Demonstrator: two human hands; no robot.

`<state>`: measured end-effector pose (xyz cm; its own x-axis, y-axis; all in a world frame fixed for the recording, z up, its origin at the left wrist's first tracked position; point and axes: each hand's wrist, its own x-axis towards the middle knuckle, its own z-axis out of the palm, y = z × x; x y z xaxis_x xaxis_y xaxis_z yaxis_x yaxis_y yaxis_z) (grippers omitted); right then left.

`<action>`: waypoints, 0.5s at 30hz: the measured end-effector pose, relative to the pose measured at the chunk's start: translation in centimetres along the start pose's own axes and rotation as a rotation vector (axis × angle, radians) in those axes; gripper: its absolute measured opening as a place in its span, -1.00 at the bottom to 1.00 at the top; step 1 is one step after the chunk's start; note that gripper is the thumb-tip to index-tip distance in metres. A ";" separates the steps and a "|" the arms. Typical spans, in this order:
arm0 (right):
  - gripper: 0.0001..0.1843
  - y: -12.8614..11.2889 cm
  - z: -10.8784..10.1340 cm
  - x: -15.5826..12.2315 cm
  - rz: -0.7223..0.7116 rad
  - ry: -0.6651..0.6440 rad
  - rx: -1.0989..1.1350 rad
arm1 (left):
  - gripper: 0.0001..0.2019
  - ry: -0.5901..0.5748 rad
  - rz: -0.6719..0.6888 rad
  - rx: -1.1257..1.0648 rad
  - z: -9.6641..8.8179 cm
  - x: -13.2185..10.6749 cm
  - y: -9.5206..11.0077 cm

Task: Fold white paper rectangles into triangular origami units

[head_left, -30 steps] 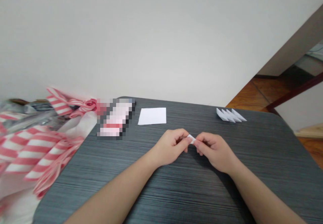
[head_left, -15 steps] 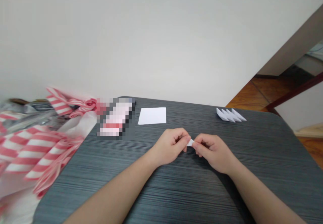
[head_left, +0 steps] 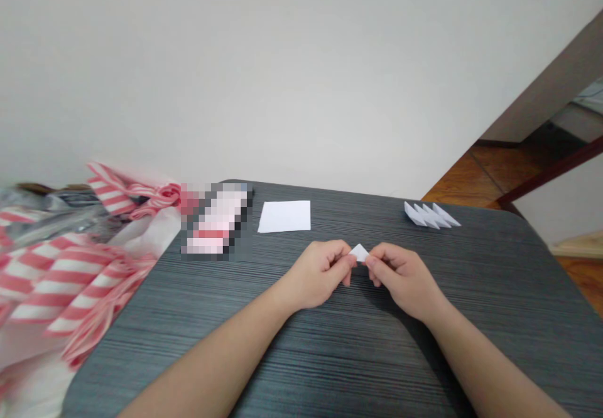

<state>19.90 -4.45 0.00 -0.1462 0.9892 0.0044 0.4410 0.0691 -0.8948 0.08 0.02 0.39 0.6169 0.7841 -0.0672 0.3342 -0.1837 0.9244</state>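
A small folded white paper triangle stands pinched between my left hand and my right hand, just above the middle of the table. Both hands grip its lower corners with the fingertips, and the fingers hide its bottom edge. Ahead of my hands, a flat white paper rectangle lies on the dark grey table. Further right, several folded white paper triangles lie in an overlapping row near the far edge.
A pixelated pink, white and dark object lies at the table's far left. Red-and-white striped fabric or plastic spills over the left edge. A white wall rises behind the table, and a wooden floor shows at the right.
The paper triangle now shows more of its shape above my fingers. My hands have shifted slightly apart along its base. The papers on the table have not moved.
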 end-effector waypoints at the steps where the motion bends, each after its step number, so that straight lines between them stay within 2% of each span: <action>1: -0.73 0.1 0.0 0.0 0.001 -0.010 0.004 | -0.65 0.003 0.003 0.010 0.0 0.0 0.1; 6: -0.79 0.4 0.2 0.1 0.024 -0.055 0.052 | -0.66 0.005 0.014 0.021 -0.1 0.0 0.2; 15: -0.73 0.0 -0.1 -0.1 0.012 -0.027 0.022 | -0.72 0.000 0.007 -0.041 0.2 0.1 0.0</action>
<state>20.03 -4.57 0.04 -0.1650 0.9861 -0.0184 0.4235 0.0540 -0.9043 0.27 -0.02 0.29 0.6192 0.7828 -0.0612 0.3007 -0.1645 0.9394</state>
